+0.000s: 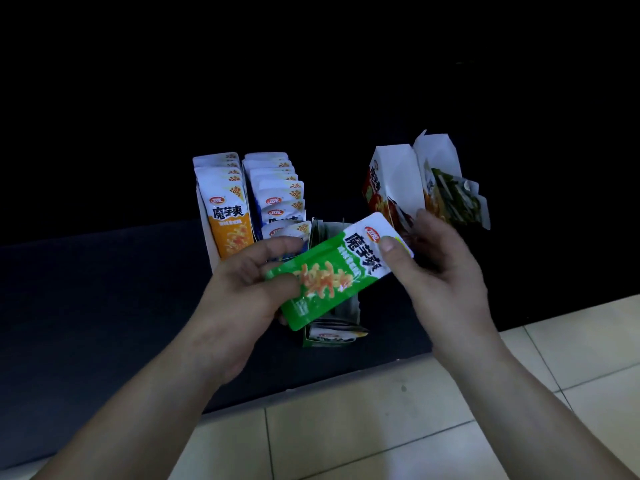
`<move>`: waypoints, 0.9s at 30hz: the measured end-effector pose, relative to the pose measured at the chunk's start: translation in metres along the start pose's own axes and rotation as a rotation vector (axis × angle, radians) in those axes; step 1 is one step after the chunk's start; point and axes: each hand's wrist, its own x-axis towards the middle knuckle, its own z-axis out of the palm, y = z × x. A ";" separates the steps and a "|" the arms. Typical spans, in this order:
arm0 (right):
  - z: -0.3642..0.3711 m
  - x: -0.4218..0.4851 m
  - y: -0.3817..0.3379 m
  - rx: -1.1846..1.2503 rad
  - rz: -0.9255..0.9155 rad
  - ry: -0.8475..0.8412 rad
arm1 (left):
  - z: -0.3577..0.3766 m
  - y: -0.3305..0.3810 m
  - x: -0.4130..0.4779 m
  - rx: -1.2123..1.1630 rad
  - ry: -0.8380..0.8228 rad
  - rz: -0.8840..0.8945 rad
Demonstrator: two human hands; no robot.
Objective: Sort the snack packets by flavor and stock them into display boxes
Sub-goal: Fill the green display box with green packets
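Note:
Both hands hold one green snack packet [332,268] tilted over a green display box [332,336]. My left hand [242,289] grips its lower green end, thumb on the face. My right hand [440,268] pinches its white top end, thumb on top. The green box beneath is mostly hidden by the packet; a few packets show at its near end. Behind my left hand, a white display box [206,230] holds a row of orange packets [227,209] and a row of blue packets [280,195], standing upright.
A red and white carton [394,181] with open flaps stands at the back right, with green packets [457,199] sticking out beside it. Everything sits on a dark mat [86,306]. Pale floor tiles [381,427] lie in front. The background is black.

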 end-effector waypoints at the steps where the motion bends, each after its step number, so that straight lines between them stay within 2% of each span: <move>1: 0.000 0.001 0.000 0.065 0.080 -0.017 | 0.001 -0.002 -0.002 -0.003 -0.026 0.007; 3: 0.004 -0.001 0.000 0.183 0.198 -0.075 | 0.005 -0.004 -0.005 0.006 -0.090 0.033; 5: 0.009 -0.003 -0.001 0.229 0.204 -0.104 | 0.012 -0.006 -0.008 0.009 -0.118 0.060; 7: 0.010 -0.001 -0.002 0.211 0.135 -0.052 | 0.014 -0.010 -0.006 0.043 -0.083 0.095; 10: 0.004 0.007 -0.007 0.093 -0.063 0.016 | 0.010 -0.020 0.001 0.212 0.040 0.152; 13: -0.003 0.007 -0.007 -0.039 -0.228 -0.071 | 0.006 -0.028 0.004 0.332 0.045 0.155; 15: -0.001 0.003 0.001 -0.114 -0.254 -0.167 | 0.005 -0.032 0.002 0.351 0.039 0.144; 18: 0.003 -0.009 0.023 -0.232 -0.230 -0.294 | 0.004 -0.036 0.002 0.347 0.101 0.128; 24: -0.001 -0.016 0.041 -0.309 -0.108 -0.383 | 0.005 -0.039 0.002 0.339 0.126 0.056; 27: -0.005 -0.014 0.041 -0.420 -0.023 -0.503 | 0.006 -0.030 0.009 0.349 0.141 0.027</move>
